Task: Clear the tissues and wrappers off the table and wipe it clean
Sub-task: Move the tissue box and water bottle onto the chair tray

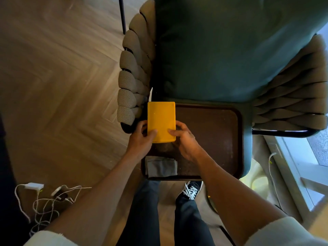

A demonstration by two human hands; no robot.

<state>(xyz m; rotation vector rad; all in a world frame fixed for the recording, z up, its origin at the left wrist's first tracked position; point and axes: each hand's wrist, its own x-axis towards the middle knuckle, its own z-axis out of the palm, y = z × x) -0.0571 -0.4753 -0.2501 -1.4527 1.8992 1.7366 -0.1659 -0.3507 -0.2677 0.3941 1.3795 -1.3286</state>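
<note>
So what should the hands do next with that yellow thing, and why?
Probably lift the yellow box off the tray and set it aside. The left hand and right hand both grip its near end, and it lies over the tray's left edge. A folded grey cloth lies on the tray's near corner, ready for wiping once a hand is free.

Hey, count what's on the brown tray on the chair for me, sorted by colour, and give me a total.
Yellow: 1, the yellow cloth, gripped by left hand and right hand
Grey: 1, the grey cloth
Total: 2 on the brown tray
</note>
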